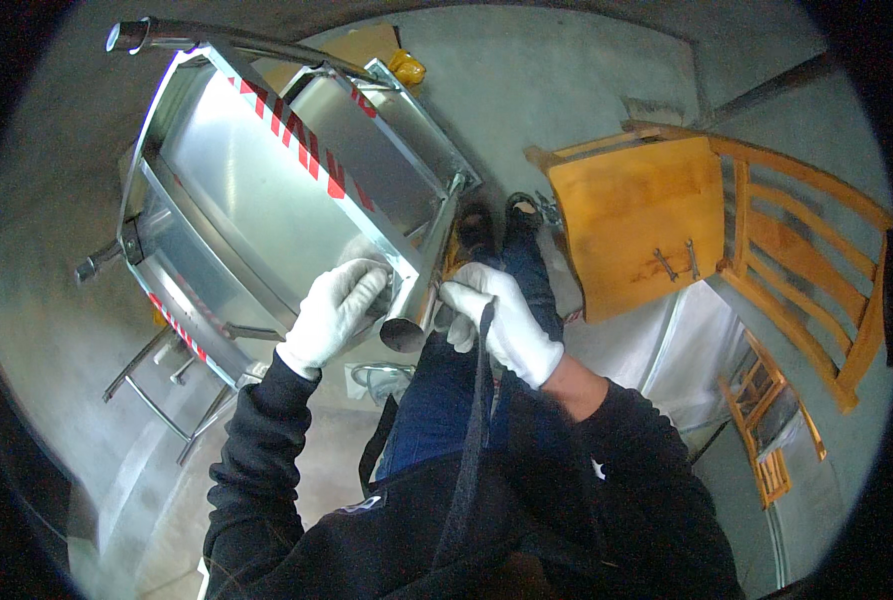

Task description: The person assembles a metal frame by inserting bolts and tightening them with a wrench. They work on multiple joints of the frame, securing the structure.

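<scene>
A stainless steel cart (236, 150) with shelves and tubular legs lies tipped over in front of me, at the left. Red and white striped tape (296, 140) runs along its shelf edge. My left hand (341, 312), in a white glove, is at the inner side of the near shelf corner with fingers pinched together. My right hand (501, 322), also gloved, has its fingers closed at the outer side of that corner, beside the open end of a tubular leg (402, 334). Whatever small part either hand grips is hidden by the gloves.
A wooden chair (636, 220) stands at my right, with two wrenches (678, 260) on its seat. Beyond the cart lies a yellow object (406, 68) by some cardboard (361, 45). A dark strap (471, 440) hangs before my right hand. Another wooden chair (761, 410) appears lower right.
</scene>
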Demonstrator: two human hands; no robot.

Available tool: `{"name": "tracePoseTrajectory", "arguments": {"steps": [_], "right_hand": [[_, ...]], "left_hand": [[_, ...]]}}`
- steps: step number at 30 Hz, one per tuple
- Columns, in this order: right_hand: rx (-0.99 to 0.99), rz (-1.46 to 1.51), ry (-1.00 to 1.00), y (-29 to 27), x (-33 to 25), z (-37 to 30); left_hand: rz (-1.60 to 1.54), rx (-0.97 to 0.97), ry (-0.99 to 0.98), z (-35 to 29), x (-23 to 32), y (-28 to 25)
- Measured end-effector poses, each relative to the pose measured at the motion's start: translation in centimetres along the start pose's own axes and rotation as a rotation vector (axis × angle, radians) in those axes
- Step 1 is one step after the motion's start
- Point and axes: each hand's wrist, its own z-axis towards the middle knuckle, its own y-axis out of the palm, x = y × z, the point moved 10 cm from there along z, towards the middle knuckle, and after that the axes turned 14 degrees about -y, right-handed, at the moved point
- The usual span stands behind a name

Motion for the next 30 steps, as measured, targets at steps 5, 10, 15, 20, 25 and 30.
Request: {"name": "tracePoseTrajectory", "arguments": {"steps": [5,10,15,20,25,30], "right_hand": [[-0.008,-0.021,-0.035,-0.7,1.4,0.5],[-0.023,0.448,0.245,0.6,2.3,-0.1],[-0.084,0.401,0.112,1.0,0.3,-0.7],[-0.108,-0.047,-0.015,-0.8,0.2,-0.1],[-0.134,-0.732,-0.560,-0.5,-3.4,-0.4],[-0.095,0.009,-0.022,-0.3,0.4,-0.1]], "left_hand": [[0.015,-0.063,-0.146,0.5,-0.2,0.5],[-0.042,-0.096,-0.166,0.6,-0.6,0.5],[0.295,0.027,-0.002,-0.2,1.8,0.1],[0.551,-0.013,0.059,-0.1,3.6,0.7],[0.625,0.017,0.252,-0.4,5.1,0.9],[0.728,0.063,0.345,-0.7,5.3,1.1]]}}
